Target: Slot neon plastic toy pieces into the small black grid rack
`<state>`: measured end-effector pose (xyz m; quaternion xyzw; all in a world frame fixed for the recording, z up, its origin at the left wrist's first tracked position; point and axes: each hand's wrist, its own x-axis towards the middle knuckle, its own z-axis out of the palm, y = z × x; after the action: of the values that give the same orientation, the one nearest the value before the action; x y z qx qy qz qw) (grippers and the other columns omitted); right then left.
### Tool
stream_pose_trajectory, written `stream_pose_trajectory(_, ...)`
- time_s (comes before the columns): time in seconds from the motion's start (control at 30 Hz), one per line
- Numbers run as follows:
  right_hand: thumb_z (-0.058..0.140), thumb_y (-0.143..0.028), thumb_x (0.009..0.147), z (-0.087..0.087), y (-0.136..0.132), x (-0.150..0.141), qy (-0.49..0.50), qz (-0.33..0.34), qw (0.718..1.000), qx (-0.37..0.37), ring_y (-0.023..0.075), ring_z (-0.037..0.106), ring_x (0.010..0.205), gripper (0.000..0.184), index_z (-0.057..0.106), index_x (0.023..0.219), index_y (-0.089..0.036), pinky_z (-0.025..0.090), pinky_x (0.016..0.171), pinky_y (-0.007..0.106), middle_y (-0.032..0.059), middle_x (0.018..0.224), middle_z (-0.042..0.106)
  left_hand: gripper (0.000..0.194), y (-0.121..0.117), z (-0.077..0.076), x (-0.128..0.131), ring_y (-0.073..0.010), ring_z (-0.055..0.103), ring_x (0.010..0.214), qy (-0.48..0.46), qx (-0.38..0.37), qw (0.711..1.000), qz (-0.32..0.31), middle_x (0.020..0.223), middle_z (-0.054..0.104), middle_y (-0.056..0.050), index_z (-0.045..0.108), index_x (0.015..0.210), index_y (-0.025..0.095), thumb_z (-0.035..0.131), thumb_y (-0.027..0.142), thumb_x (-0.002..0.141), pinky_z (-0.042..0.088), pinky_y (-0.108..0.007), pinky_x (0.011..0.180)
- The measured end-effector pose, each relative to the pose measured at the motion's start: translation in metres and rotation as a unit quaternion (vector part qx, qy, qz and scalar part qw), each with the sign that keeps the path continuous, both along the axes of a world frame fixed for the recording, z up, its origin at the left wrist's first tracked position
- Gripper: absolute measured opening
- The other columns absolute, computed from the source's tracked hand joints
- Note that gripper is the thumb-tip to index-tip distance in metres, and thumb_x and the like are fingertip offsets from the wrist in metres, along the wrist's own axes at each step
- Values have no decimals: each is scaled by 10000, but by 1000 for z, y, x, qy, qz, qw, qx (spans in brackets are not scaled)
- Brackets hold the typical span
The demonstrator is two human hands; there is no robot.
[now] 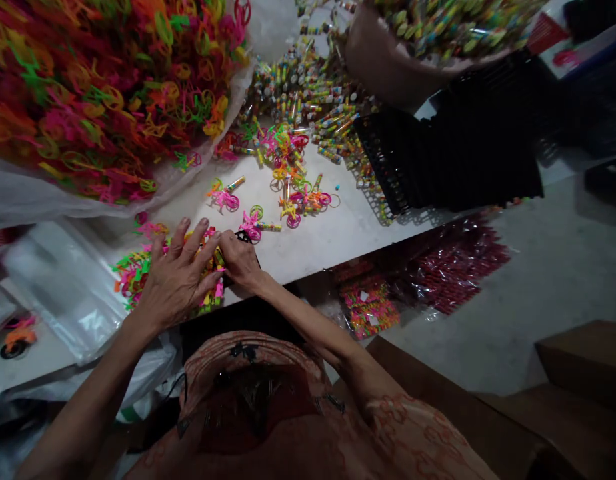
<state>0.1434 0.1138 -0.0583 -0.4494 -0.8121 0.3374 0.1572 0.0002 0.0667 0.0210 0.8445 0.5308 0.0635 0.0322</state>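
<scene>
My left hand (181, 273) lies with its fingers spread over a row of bright plastic toys (133, 277) in pink, green, yellow and orange. Close against it, my right hand (241, 260) is closed on the edge of a black slotted plastic tray (247, 236), most of which is hidden under the hands and toys. Just beyond my right hand lies a pink bicycle-shaped toy (251, 225) with a small candy-filled tube (269, 227). More such toys (224, 199) with tubes are scattered farther up the white table (308, 250).
A large clear bag (138, 100) of loose plastic toys fills the far left. Tubes (333, 113) are heaped beside a filled basin (388, 63). Stacked black trays (453, 147) stand at right. Clear bags (71, 293) lie left; filled packs (371, 300) sit below the table edge, near cardboard boxes (438, 393).
</scene>
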Motion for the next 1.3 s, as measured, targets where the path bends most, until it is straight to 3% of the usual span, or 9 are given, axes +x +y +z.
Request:
stream_pose_trajectory(0.2, 405, -100, 897, 22, 3, 17, -52, 48, 997, 11, 227, 597, 994, 375, 464, 1265, -143, 507, 765, 310, 136, 1206, 575, 508, 2, -1, -1, -294, 260, 1465, 11, -18, 1000, -3, 1535, 401, -78, 360, 1480, 290, 305, 437, 997, 149, -559, 1162)
stream_pose_trajectory(0.47, 460, -127, 897, 63, 39, 85, -161, -73, 984, -5, 247, 599, 1001, 320, 584, 1191, -135, 468, 807, 351, 165, 1268, 549, 557, -7, 6, 0, -280, 338, 1431, -25, 55, 998, 21, 1514, 434, -71, 276, 1506, 337, 389, 453, 973, 79, -559, 1178)
stream_pose_trajectory(0.63, 544, -149, 855, 45, 16, 51, 69, 29, 995, -71, 179, 597, 909, 253, 646, 1086, -147, 441, 814, 287, 66, 1014, 658, 625, -16, 7, 6, -295, 308, 1446, -19, 19, 999, 24, 1531, 397, -117, 221, 1540, 281, 421, 415, 963, 116, -559, 1184)
stream_pose_trajectory(0.77, 481, -89, 842, 28, -2, 28, 151, 7, 982, -110, 151, 584, 812, 211, 658, 941, -146, 426, 749, 252, 31, 878, 656, 515, -17, 4, 8, -300, 222, 1479, -11, -36, 999, 28, 1553, 365, -28, 337, 1482, 396, 392, 406, 970, 44, -604, 1185)
stream_pose_trajectory(0.9, 519, -138, 870, 33, 8, 43, 99, -15, 992, -81, 171, 593, 864, 189, 658, 996, -156, 435, 783, 269, 54, 944, 657, 440, -16, 5, 9, -280, 238, 1476, -16, -42, 998, 32, 1535, 401, 8, 440, 1409, 404, 381, 396, 974, 35, -582, 1196)
stream_pose_trajectory(1.0, 480, -131, 896, 40, 28, 67, -57, -93, 994, -27, 228, 604, 953, 252, 637, 1093, -130, 442, 830, 342, 145, 1156, 608, 411, -14, 6, 8, -277, 239, 1476, -20, -42, 998, 38, 1532, 409, 13, 477, 1374, 388, 381, 388, 975, 44, -582, 1193)
stream_pose_trajectory(1.1, 428, -37, 863, 39, 42, 79, -198, -83, 976, -19, 276, 613, 985, 310, 643, 1076, -104, 440, 846, 399, 197, 1196, 582, 399, -12, 5, 8, -284, 217, 1482, -23, -39, 998, 51, 1538, 401, 6, 494, 1358, 361, 371, 380, 979, 53, -598, 1185)
stream_pose_trajectory(1.2, 453, -42, 851, 34, 41, 79, -210, -54, 976, -6, 286, 602, 1023, 303, 636, 1082, -114, 432, 871, 404, 187, 1132, 616, 398, -10, 4, 8, -285, 207, 1484, -27, -34, 997, 57, 1543, 393, -1, 492, 1356, 341, 359, 373, 983, 55, -606, 1181)
stream_pose_trajectory(1.3, 531, -116, 820, 33, 30, 75, -160, -96, 982, -25, 258, 603, 945, 223, 635, 1017, -130, 440, 812, 363, 153, 1040, 647, 397, -10, 4, 8, -285, 204, 1485, -33, -33, 997, 58, 1541, 397, 1, 499, 1351, 342, 359, 376, 980, 45, -595, 1185)
